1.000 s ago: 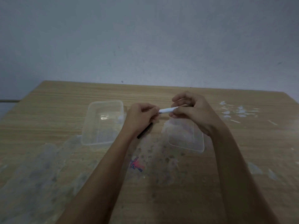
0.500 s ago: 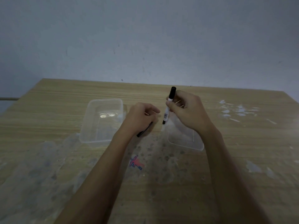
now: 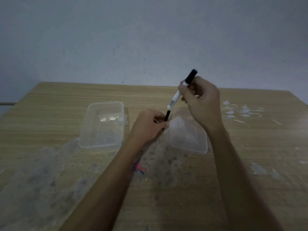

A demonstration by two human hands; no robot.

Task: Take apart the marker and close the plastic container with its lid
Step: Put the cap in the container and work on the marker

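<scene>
My right hand (image 3: 202, 105) holds the white marker body (image 3: 175, 97) tilted, its black cap end (image 3: 191, 77) pointing up and its open end down. Just below that open end, my left hand (image 3: 148, 125) pinches a thin black inner piece of the marker (image 3: 167, 115), held nearly upright. A small gap separates the two parts. The clear plastic container (image 3: 102, 125) stands open on the table to the left of my left hand. Its clear lid (image 3: 189, 132) lies flat on the table under my right wrist, partly hidden by both hands.
A wooden table (image 3: 250, 139) carries worn white patches at the right and grey smears at the front left. A small pink and blue mark (image 3: 138, 167) sits beside my left forearm. A plain grey wall stands behind the table's far edge.
The two hands have drawn apart. My right hand lifted the marker body up and to the right, and the black inner piece in my left hand turned upright, now separate from the body.
</scene>
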